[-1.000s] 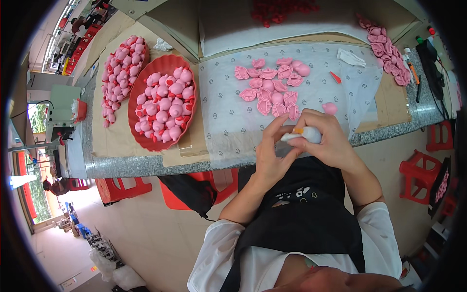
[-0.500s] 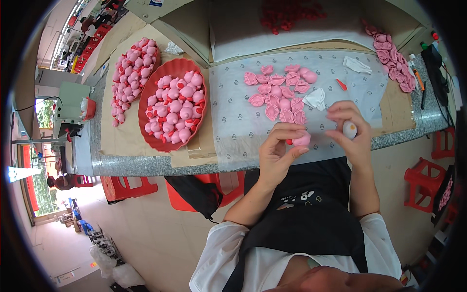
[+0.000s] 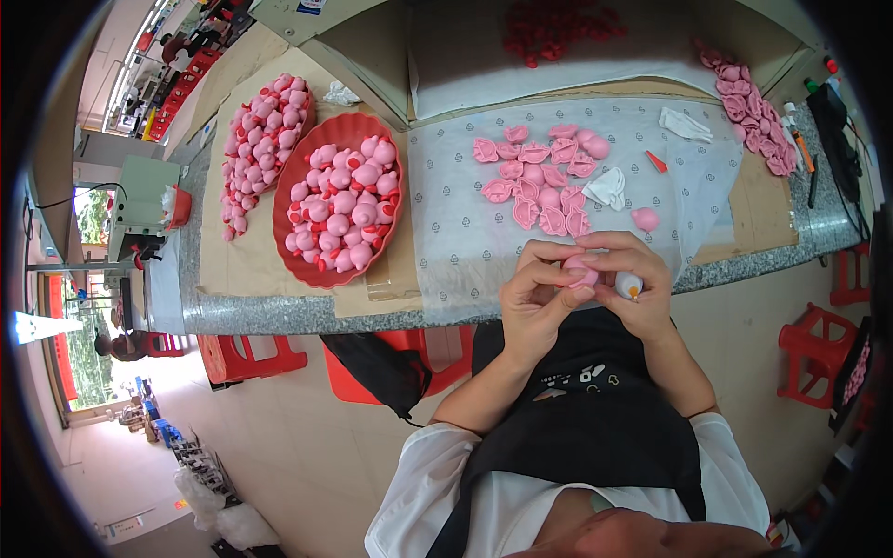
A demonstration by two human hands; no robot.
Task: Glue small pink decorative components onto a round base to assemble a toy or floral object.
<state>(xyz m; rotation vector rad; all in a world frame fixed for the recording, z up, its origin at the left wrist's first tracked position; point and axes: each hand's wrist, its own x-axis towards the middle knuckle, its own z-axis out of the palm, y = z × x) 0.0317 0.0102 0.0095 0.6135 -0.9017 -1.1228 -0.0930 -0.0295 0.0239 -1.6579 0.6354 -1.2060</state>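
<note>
Both my hands meet just in front of the table's near edge. A small pink rounded piece (image 3: 581, 271) is pinched in the fingers of my left hand (image 3: 538, 296). My right hand (image 3: 642, 284) is closed round a small white bottle (image 3: 628, 284) with an orange tip, and its fingertips touch the pink piece too. Just beyond the right hand, a pink ball (image 3: 645, 219) lies on the printed white sheet (image 3: 456, 260). Farther off, several pink cupped pieces (image 3: 534, 153) with folded edges are spread on that sheet.
To the left stands a red fluted bowl (image 3: 282, 232) full of pink balls with red parts; a similar heap (image 3: 265, 135) lies beyond it. White cloths (image 3: 606, 189) and a red pointed piece (image 3: 657, 162) lie on the sheet. More pink pieces (image 3: 753, 116) sit far right. A shelf box (image 3: 358, 74) stands behind.
My right hand has come down and left with the bottle, meeting my left hand at the pink piece. The pink ball on the sheet now shows where my right hand was.
</note>
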